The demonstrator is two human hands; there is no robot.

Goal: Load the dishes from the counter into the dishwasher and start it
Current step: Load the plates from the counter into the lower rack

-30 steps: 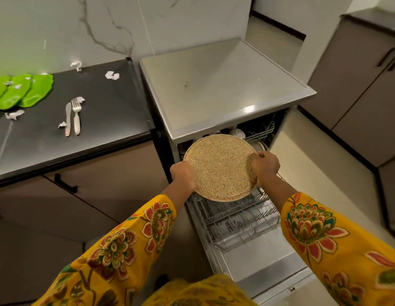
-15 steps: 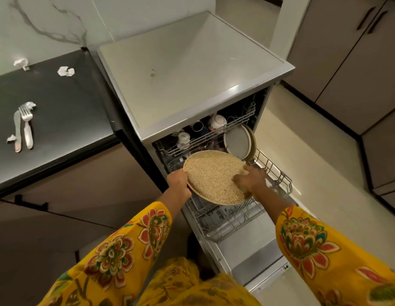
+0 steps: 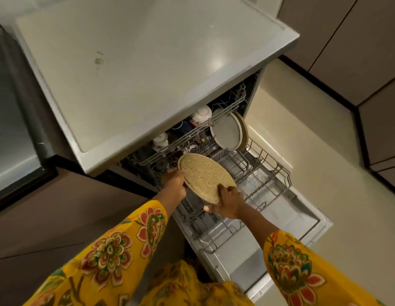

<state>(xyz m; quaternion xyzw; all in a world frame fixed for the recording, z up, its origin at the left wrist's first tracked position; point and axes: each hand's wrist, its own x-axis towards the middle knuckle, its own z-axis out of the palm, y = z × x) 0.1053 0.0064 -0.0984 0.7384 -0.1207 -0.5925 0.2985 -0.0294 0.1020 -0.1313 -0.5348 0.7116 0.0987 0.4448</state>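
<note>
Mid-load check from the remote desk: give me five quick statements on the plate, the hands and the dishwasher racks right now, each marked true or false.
1. Both hands hold the speckled plate. True: the left hand grips its left edge, the right hand its near edge.
2. The speckled plate already stands slotted in the lower rack. False: it is tilted above the rack, held in the hands.
3. Two plates stand on edge at the far end of the lower rack. True.
4. The dishwasher door is closed. False: it is folded down with the lower rack pulled out over it.
5. The upper rack is empty. False: cups sit in it.
</note>
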